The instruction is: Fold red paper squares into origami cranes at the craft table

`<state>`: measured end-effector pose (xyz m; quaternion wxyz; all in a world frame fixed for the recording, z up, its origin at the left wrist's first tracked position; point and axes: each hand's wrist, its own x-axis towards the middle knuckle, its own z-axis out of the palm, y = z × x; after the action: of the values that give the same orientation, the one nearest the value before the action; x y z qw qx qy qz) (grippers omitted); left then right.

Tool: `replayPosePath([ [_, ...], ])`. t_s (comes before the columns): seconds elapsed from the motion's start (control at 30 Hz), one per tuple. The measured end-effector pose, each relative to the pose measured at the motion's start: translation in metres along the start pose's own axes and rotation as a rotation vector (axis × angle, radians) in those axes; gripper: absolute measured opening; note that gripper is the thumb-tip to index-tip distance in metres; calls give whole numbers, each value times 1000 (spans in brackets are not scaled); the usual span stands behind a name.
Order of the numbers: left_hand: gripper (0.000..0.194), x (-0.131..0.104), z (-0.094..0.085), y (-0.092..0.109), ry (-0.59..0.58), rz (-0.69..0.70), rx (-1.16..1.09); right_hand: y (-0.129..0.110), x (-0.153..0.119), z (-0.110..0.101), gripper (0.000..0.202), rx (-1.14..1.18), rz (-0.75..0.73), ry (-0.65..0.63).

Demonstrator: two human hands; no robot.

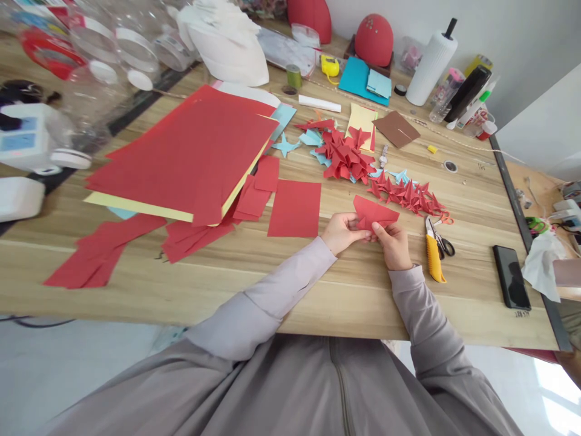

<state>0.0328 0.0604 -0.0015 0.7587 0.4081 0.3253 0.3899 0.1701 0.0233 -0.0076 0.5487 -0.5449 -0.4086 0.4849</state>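
Together, left hand [341, 232] and right hand [394, 244] pinch folded paper [376, 212]; stars [347, 158] lie beyond, a sheet [295, 209] leftward, scissors [434, 257] rightward.

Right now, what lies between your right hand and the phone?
In the head view, a yellow-handled tool and black-handled scissors lie between the right hand and the phone.

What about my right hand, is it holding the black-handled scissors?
No, your right hand pinches folded red paper; the black-handled scissors lie on the tabletop.
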Motion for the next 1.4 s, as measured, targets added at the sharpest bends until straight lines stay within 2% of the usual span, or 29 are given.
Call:
replayPosePath([
  [0.17,39,2,-1,-3,57,10,10,-1,0,0,34,-75,-9,-4],
  [0.33,37,1,-1,0,-3,16,17,-1,0,-2,37,-117,3,-26],
  [0.47,39,0,-2,3,-26,2,-21,1,0,-2,37,-40,7,-77],
  [0.6,41,0,-3,3,-40,-59,-47,2,-1,-1,41,10,39,-58],
  [0.83,42,1,-2,2,110,20,-25,2,1,-2,42,9,34,25],
  [1.03,39,4,-4,1,208,109,13,-4,-3,2,39,-40,20,4],
  [1.2,37,4,-3,-2,195,89,28,-10,-5,5,35,-127,9,-71],
  [1.4,41,3,-2,-2,161,100,-72,-10,-5,4,33,-130,-14,-131],
])
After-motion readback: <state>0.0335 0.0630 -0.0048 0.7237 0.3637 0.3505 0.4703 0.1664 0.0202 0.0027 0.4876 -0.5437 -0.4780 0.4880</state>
